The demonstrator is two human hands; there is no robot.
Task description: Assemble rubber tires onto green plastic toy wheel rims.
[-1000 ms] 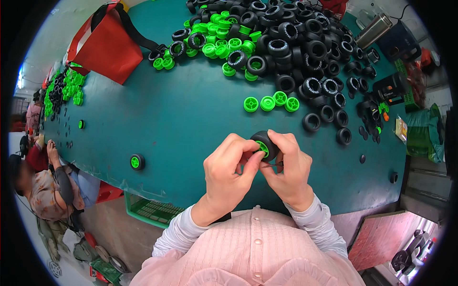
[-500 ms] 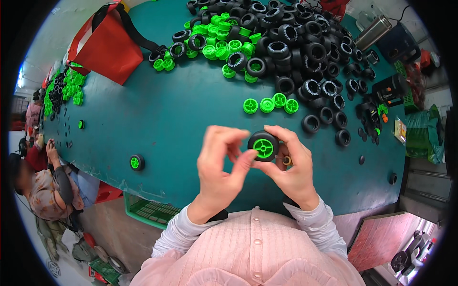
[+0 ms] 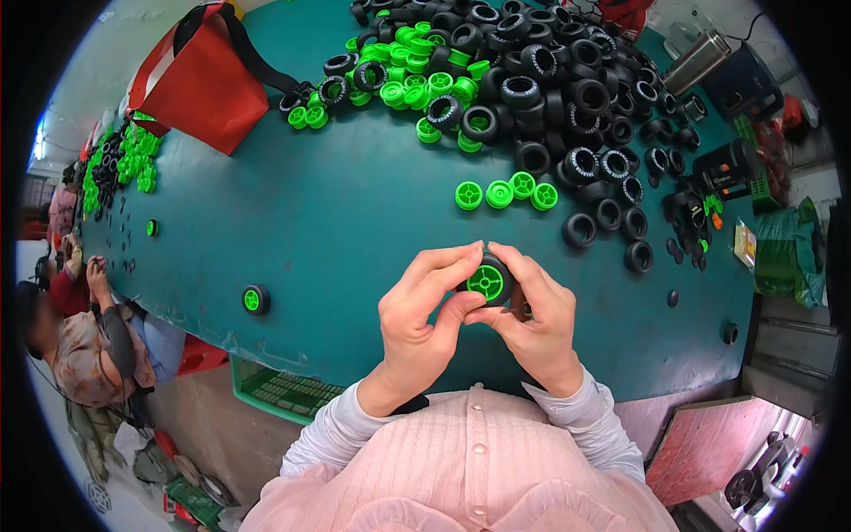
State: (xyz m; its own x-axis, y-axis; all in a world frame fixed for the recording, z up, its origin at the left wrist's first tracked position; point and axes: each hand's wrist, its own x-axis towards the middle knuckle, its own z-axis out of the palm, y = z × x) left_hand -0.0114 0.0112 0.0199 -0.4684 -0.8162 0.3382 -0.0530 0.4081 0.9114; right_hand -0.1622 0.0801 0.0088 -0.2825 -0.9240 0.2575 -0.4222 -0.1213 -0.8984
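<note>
Between my two hands is a toy wheel, a black tyre around a green spoked hub that faces me. My left hand pinches its left side, thumb at the lower edge and fingertips at the top. On the other side my right hand has its thumb below and its fingers curled round the tyre, with some fingers hidden. Just beyond the hands lie several loose green hubs. To the left, a wheel with its hub inside the tyre rests on the green table.
A big heap of black tyres and green hubs covers the far side. A red bag stands far left. At right are a metal flask and a black jar. Another person sits at left.
My left hand has moved right and its fingers have closed onto the wheel's top and side. The wheel has shifted slightly down and left in my right hand.
</note>
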